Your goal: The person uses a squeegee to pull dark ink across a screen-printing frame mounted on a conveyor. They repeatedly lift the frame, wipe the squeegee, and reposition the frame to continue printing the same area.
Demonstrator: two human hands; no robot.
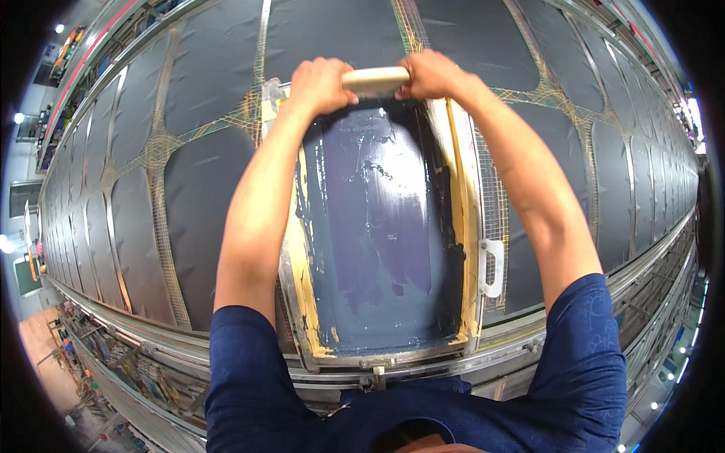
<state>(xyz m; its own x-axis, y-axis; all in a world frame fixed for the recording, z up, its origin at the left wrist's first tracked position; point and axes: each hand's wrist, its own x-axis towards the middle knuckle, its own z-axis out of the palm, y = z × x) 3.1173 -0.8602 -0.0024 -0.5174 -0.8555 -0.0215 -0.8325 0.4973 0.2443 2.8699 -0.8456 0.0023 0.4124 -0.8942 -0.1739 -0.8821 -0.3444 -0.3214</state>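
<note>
While gripping the pale bar [377, 79] with both hands [321, 84], probably spreading dark ink [347, 234] nearside of them, likely needing even pressure next.

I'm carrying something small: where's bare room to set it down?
Bare: the dark panel left of the left forearm; another panel beyond the bar. Crowded: the frame, smeared with dark paste, and the bar, gripped by the left hand and right hand.

Your left hand [323, 84]: curled in a grip | Your right hand [429, 75]: near the left one, small gap between, curled in a grip too | Your left arm [260, 196] and right arm [529, 162]: both reaching forward, spread wider apart behind your hands
</note>
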